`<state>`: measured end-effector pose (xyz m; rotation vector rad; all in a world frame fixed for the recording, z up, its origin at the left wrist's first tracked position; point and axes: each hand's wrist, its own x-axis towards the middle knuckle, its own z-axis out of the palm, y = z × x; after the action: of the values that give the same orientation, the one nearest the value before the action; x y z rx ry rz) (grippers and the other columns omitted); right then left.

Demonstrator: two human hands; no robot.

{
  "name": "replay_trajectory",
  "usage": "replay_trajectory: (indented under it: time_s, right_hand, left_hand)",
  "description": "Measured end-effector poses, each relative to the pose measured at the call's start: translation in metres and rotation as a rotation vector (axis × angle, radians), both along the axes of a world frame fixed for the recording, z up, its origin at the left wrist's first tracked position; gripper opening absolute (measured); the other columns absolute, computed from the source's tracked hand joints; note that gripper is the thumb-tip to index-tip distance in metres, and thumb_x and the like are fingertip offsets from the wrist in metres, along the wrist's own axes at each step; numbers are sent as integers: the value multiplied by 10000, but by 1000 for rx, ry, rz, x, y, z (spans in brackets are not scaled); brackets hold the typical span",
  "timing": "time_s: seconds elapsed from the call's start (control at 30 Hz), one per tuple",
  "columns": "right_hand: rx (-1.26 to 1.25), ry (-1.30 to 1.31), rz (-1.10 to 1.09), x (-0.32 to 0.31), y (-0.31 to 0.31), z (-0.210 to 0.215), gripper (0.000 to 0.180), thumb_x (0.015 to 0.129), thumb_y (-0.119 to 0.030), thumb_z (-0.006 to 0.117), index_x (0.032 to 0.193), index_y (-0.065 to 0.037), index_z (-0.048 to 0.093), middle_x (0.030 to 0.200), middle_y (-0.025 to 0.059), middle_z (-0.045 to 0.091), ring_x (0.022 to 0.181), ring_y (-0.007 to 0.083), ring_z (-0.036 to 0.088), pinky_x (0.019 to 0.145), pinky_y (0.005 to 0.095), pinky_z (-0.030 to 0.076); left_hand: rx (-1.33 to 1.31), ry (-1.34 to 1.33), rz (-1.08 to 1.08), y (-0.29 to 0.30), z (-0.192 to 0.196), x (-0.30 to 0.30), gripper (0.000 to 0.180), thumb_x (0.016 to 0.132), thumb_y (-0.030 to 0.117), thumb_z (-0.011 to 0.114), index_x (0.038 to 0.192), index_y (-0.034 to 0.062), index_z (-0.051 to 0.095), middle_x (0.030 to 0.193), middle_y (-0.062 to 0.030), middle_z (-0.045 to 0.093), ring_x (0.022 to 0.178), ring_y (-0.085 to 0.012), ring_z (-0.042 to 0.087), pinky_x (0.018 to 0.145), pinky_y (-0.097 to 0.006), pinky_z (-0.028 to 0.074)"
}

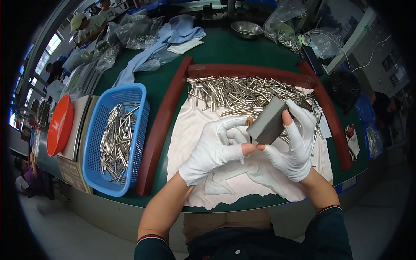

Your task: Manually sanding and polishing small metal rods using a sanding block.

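- The right hand [294, 145], in a white glove with the fingertips cut off, pinches a grey block [268, 121] between thumb and fingers, holding it tilted above the white cloth [195, 130].
- The left hand [216, 147], gloved the same way, is curled with its fingers pressed together just beside the block; its bare thumb tip touches the right hand's thumb. A small metal piece seems to sit between its fingers and the block, but it is mostly hidden and I cannot tell for sure.
- Both hands hover over the cloth, which lies on the green counter [242, 50] inside a dark red frame [162, 117].
- A heap of loose metal pins [236, 93] lies on the far part of the cloth, just behind the block.
- To the left, outside the frame, a blue plastic basket [97, 169] holds more of the same pins.
- Further left stands an orange round lid [59, 125].
- At the far edge are a steel bowl [246, 29], clear plastic bags [138, 32] and a light blue cloth [173, 37].
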<state>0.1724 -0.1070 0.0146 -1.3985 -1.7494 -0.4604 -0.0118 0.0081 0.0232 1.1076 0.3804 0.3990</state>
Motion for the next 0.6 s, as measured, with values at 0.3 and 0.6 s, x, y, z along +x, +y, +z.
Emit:
replay_trajectory:
  time_s: [0.3, 0.6]
  right_hand:
    - [5, 160, -4, 9, 3, 5, 845, 650, -193, 851, 1379, -57, 446, 1342, 167, 464, 1167, 320, 475, 954, 407, 424]
    - [-38, 184, 18, 6, 3, 1, 844, 646, -221, 850, 1375, -67, 454, 1340, 171, 467, 1158, 321, 484, 951, 406, 425]
  left_hand:
    - [2, -46, -61, 9, -1, -2, 771, 783, 59, 737, 1447, 24, 347, 744, -40, 611, 683, -106, 602, 641, -245, 510]
    - [-133, -76, -74, 4, 0, 1, 976, 697, 286, 842, 1470, 34, 303, 728, -38, 598, 649, -132, 594, 619, -249, 469]
